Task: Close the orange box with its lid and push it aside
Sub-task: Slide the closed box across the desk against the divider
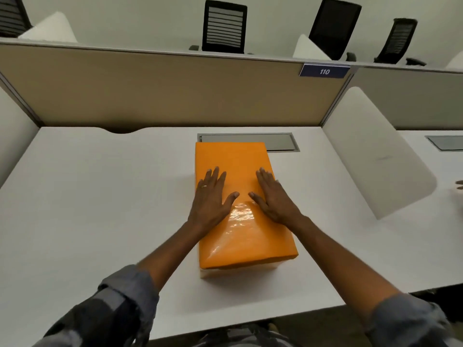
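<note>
The orange box (220,271) stands on the white desk (87,196), right of its middle. Its glossy orange lid (235,159) sits on top and covers the box; only a strip of the box's front wall shows beneath it. My left hand (211,196) lies flat on the lid's left half, palm down, fingers spread, a ring on one finger. My right hand (271,196) lies flat on the lid's right half in the same way. Neither hand grips anything.
A grey cable hatch (280,141) is set in the desk just behind the box. A beige partition (150,91) closes the back. A white side divider (375,159) stands at the right, with bare desk to the left of the box. Someone's fingertips (459,184) show at the far right edge.
</note>
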Action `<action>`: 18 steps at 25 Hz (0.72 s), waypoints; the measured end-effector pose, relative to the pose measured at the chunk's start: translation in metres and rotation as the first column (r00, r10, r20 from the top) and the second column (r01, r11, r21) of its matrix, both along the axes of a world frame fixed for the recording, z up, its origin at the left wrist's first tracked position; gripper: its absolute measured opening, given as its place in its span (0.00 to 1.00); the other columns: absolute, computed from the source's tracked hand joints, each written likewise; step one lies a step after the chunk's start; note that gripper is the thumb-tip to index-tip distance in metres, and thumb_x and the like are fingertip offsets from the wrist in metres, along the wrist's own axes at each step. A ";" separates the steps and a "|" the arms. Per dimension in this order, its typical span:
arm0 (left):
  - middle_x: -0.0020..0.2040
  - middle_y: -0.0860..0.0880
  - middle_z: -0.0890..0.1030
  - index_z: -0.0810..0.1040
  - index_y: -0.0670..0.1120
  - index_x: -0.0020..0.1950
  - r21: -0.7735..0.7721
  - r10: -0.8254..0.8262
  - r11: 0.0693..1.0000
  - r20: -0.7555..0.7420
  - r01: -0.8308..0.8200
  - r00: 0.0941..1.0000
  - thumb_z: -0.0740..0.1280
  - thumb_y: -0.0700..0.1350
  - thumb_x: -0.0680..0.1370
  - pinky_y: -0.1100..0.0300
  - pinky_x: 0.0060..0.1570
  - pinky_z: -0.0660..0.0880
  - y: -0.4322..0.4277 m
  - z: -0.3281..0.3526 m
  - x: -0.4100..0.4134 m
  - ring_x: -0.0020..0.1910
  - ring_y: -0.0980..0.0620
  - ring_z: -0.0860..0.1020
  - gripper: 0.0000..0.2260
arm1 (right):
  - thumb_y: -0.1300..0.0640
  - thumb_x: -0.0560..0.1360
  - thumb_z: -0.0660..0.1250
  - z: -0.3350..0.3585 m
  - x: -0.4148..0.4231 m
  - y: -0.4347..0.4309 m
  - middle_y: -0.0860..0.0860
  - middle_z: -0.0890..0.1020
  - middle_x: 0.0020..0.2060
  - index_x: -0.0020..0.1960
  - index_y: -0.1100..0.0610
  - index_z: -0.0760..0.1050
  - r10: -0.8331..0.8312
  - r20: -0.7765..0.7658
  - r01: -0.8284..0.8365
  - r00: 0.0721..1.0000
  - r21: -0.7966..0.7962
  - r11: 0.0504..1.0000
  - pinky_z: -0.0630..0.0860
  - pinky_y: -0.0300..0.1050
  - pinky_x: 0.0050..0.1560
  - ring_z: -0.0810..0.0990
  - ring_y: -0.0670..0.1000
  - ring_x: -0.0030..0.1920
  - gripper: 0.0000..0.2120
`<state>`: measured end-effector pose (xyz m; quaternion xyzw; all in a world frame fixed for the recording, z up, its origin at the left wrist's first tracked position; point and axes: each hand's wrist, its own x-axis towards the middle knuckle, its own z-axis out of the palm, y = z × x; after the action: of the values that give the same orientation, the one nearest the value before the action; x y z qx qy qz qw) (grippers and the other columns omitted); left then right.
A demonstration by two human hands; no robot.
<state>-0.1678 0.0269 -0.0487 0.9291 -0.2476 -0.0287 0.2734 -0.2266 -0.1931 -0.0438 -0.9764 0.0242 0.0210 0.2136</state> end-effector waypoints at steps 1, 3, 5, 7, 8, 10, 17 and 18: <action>0.83 0.47 0.50 0.53 0.48 0.82 0.064 -0.025 0.998 0.018 0.023 1.000 0.53 0.66 0.80 0.43 0.79 0.48 -0.002 -0.008 -0.004 0.82 0.47 0.46 0.35 | 0.25 0.73 0.38 -0.007 -0.001 0.004 0.53 0.46 0.83 0.83 0.55 0.43 0.024 -0.026 -0.025 0.999 -0.039 0.999 0.48 0.59 0.81 0.45 0.55 0.82 0.48; 0.83 0.47 0.47 0.49 0.49 0.82 0.137 -0.046 0.990 0.022 0.042 0.999 0.49 0.66 0.81 0.44 0.79 0.42 0.000 -0.027 -0.013 0.82 0.47 0.42 0.34 | 0.29 0.77 0.39 -0.025 -0.012 0.013 0.52 0.45 0.83 0.83 0.55 0.41 0.028 -0.063 -0.035 0.998 -0.111 0.993 0.47 0.58 0.81 0.42 0.53 0.82 0.43; 0.83 0.48 0.46 0.47 0.49 0.82 0.191 -0.039 0.981 0.050 0.029 0.998 0.46 0.66 0.81 0.44 0.79 0.41 0.001 -0.039 -0.014 0.81 0.47 0.40 0.34 | 0.33 0.82 0.42 -0.037 -0.016 0.013 0.50 0.44 0.83 0.83 0.53 0.40 0.003 -0.036 -0.008 0.999 -0.142 0.990 0.46 0.56 0.81 0.40 0.51 0.82 0.37; 0.83 0.48 0.50 0.52 0.49 0.82 0.192 -0.019 0.981 0.062 0.007 0.998 0.47 0.66 0.81 0.43 0.79 0.45 -0.001 -0.043 -0.012 0.82 0.47 0.44 0.33 | 0.34 0.82 0.45 -0.037 -0.013 0.012 0.50 0.47 0.83 0.83 0.52 0.43 -0.009 -0.014 0.007 1.000 -0.152 0.988 0.48 0.55 0.81 0.43 0.51 0.82 0.36; 0.82 0.47 0.55 0.57 0.49 0.81 0.176 -0.010 0.984 0.075 -0.004 0.997 0.49 0.66 0.81 0.43 0.79 0.50 -0.002 -0.043 -0.012 0.82 0.46 0.50 0.32 | 0.34 0.82 0.46 -0.034 -0.011 0.011 0.51 0.52 0.83 0.83 0.53 0.48 -0.023 0.000 0.023 1.000 -0.142 0.990 0.51 0.55 0.81 0.49 0.52 0.82 0.36; 0.76 0.47 0.69 0.69 0.49 0.74 0.126 0.012 0.992 0.141 -0.030 0.990 0.53 0.65 0.80 0.44 0.73 0.62 -0.005 -0.036 0.006 0.76 0.44 0.65 0.29 | 0.34 0.81 0.49 -0.022 0.007 0.003 0.52 0.65 0.79 0.79 0.54 0.61 -0.055 0.058 0.060 0.997 -0.103 0.993 0.59 0.54 0.77 0.63 0.55 0.78 0.34; 0.73 0.45 0.73 0.71 0.48 0.72 0.209 -0.019 0.978 0.207 -0.026 0.978 0.49 0.62 0.81 0.38 0.73 0.57 -0.035 -0.012 0.134 0.74 0.43 0.68 0.27 | 0.33 0.81 0.40 -0.001 0.126 -0.034 0.58 0.66 0.78 0.79 0.59 0.61 -0.068 0.038 0.072 0.997 -0.099 0.993 0.56 0.56 0.79 0.62 0.58 0.79 0.39; 0.75 0.46 0.71 0.69 0.49 0.74 0.259 -0.027 0.966 0.185 -0.022 0.982 0.48 0.62 0.81 0.37 0.74 0.54 -0.040 -0.014 0.147 0.76 0.44 0.66 0.28 | 0.36 0.83 0.44 -0.003 0.140 -0.037 0.58 0.66 0.78 0.79 0.59 0.61 -0.064 0.017 0.066 0.998 -0.109 0.992 0.56 0.55 0.79 0.62 0.58 0.79 0.35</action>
<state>-0.0209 -0.0135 -0.0622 0.9550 -0.2677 0.0263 0.1248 -0.0868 -0.2305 -0.0465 -0.9854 0.0557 0.0063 0.1606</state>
